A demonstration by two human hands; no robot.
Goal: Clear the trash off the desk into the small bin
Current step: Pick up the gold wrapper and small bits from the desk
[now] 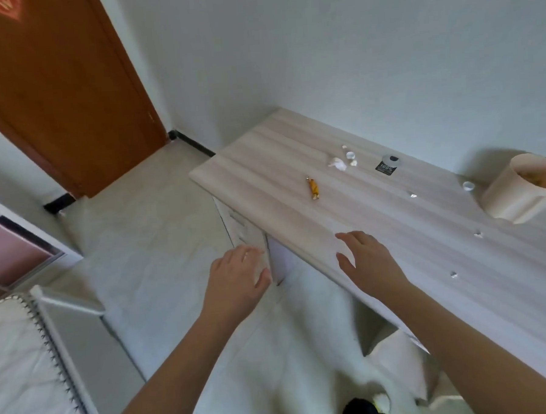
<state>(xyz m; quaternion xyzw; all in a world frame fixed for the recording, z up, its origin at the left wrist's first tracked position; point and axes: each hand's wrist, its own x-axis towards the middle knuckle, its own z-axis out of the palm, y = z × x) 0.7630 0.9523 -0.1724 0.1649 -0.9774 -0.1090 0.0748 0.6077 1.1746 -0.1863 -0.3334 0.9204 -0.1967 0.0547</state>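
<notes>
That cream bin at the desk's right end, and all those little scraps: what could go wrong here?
The small bin already holds something, so a bump could tip it and spill. The tiny white scraps blend into the pale desk and may be missed. Both the left hand and right hand are empty, far from the candy wrapper.

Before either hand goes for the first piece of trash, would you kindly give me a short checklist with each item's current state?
1. Left hand empty: ok, open.
2. Right hand empty: ok, open over the desk edge.
3. Small bin within view: ok, on the desk's right end.
4. Bin has room: cannot tell, some contents visible.
5. Candy wrapper unobstructed: ok.
6. Crumpled tissue free to lift: ok, a small cap close by.
</notes>
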